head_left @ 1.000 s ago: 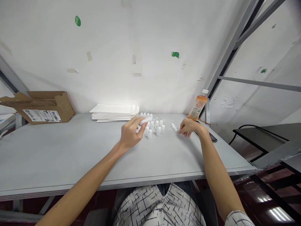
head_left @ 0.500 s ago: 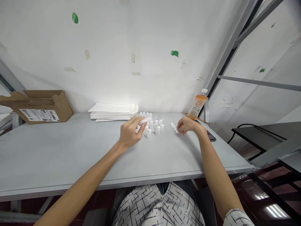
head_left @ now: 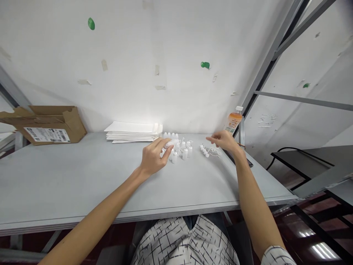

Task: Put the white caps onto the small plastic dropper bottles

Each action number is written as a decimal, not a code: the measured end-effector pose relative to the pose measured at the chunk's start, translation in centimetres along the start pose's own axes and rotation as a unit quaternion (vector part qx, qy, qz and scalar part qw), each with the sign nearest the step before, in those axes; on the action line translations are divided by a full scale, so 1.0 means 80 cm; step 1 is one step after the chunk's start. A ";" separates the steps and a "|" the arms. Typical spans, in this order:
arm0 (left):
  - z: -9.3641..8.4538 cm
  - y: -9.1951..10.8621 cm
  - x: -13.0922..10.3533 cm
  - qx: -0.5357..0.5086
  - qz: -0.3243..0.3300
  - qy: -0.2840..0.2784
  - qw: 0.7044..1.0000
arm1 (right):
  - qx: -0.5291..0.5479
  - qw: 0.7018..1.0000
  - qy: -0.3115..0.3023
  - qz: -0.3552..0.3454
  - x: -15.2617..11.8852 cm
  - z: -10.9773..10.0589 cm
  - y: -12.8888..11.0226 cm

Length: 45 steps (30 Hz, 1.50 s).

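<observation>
My left hand (head_left: 156,156) is closed around a small translucent white squeeze bottle (head_left: 171,142), lying sideways between thumb and fingers. Just beyond and right of it, several similar dropper bottles (head_left: 185,154) stand upright in a group, some with looped cap straps. My right hand (head_left: 224,140) hovers to the right, index finger stretched out and nothing visible between its fingers. Beneath and left of that hand lies a small cluster of white caps (head_left: 204,150) with thin straps on the table.
White flat envelopes (head_left: 132,131) are stacked against the wall. An opened cardboard box (head_left: 52,125) sits at the far left of the grey table (head_left: 82,180). Behind my right hand an orange drink bottle (head_left: 234,120) leans, with a phone (head_left: 249,163) partly hidden by my arm.
My right hand has lifted off the caps and moved up and slightly right, uncovering more of their straps. My left hand still holds the bottle in nearly the same place.
</observation>
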<state>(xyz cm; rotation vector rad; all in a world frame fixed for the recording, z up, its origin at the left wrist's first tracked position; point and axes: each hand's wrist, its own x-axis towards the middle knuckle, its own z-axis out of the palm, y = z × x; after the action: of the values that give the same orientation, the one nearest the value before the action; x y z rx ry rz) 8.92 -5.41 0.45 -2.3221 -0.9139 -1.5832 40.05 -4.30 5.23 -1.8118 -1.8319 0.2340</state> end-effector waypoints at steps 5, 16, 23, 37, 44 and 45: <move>0.002 0.000 -0.001 -0.013 0.040 0.008 0.999 | 0.185 0.972 0.099 -0.108 -0.009 0.029 -0.043; 0.000 -0.001 0.001 -0.019 0.054 -0.015 0.998 | 0.432 0.870 -0.126 -0.200 -0.044 0.090 -0.111; 0.004 -0.004 -0.002 -0.005 0.072 -0.016 0.997 | 0.386 0.896 -0.073 -0.207 -0.044 0.097 -0.109; 0.009 -0.003 -0.006 0.020 0.102 -0.018 0.994 | 0.146 0.904 0.162 -0.368 -0.040 0.118 -0.101; 0.008 -0.003 -0.006 0.022 0.093 -0.015 0.995 | 0.217 0.896 0.117 -0.369 -0.043 0.108 -0.101; 0.008 -0.003 -0.006 0.022 0.091 -0.015 0.995 | 0.217 0.894 0.119 -0.374 -0.043 0.107 -0.102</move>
<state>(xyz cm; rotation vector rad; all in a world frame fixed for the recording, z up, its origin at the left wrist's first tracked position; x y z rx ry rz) 9.18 -5.08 -0.26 -2.3293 -0.7123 -1.4445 28.55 -6.13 1.18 -0.7212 -1.9531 0.1043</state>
